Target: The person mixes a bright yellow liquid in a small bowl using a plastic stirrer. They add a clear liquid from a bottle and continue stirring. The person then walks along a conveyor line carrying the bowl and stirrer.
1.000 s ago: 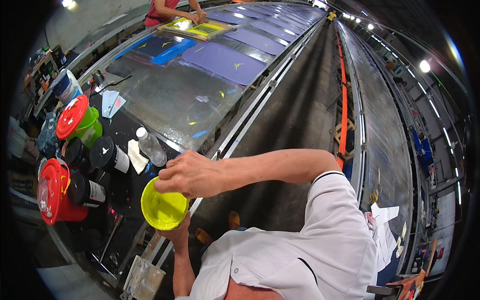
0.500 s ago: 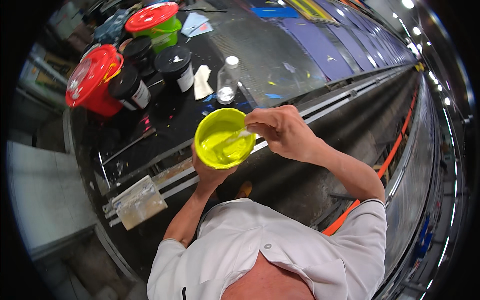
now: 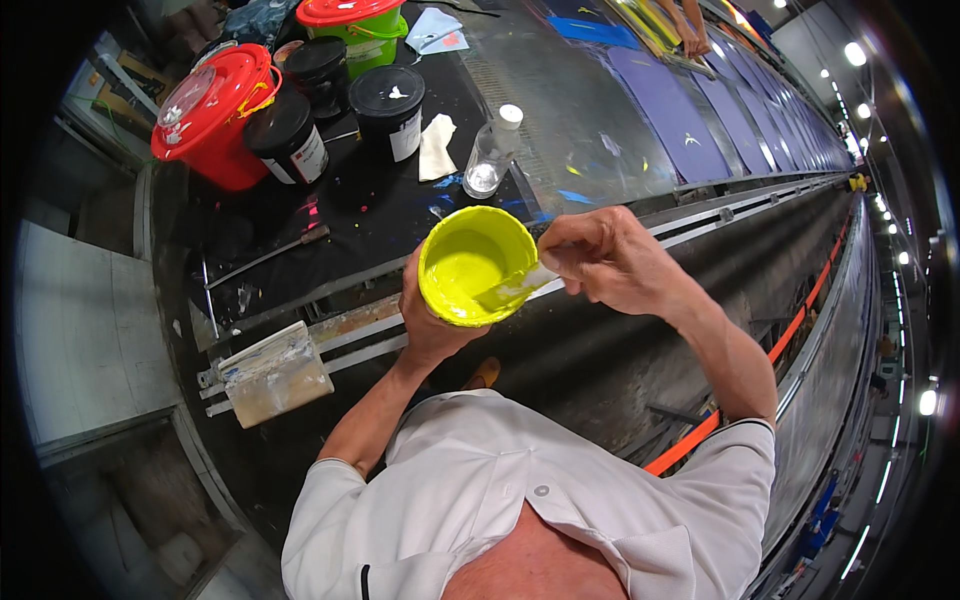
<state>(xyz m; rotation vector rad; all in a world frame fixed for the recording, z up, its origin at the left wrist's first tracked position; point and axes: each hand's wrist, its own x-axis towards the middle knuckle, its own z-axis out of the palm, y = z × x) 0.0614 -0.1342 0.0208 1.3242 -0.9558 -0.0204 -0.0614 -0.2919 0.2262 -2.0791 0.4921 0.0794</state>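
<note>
My left hand (image 3: pixel 425 320) is wrapped round a tub of fluorescent yellow paint (image 3: pixel 465 245) from the left and below, partly hidden by it. My right hand (image 3: pixel 610 260), at the tub's right rim, grips a paint-smeared pale stirring stick (image 3: pixel 532 280) whose lower part is in the yellow paint. Just beyond the tub, on the black-covered bench, stand a clear bottle with a white cap (image 3: pixel 490 150) and a cream cloth (image 3: pixel 437 150).
Red bucket (image 3: pixel 200 125), black tubs (image 3: pixel 385 110) and green bucket (image 3: pixel 370 45) crowd the bench, with a metal tool (image 3: pixel 270 255) nearer. A long table (image 3: pixel 630 130) carries purple panels; a co-worker's hands (image 3: pixel 695 40) work there. A rail (image 3: pixel 730 210) edges it; a grimy board (image 3: pixel 275 375) lies below.
My view has swung round toward the bench end. The tub has come up to the middle, and my right hand has shifted from over it to its right rim with the stick.
</note>
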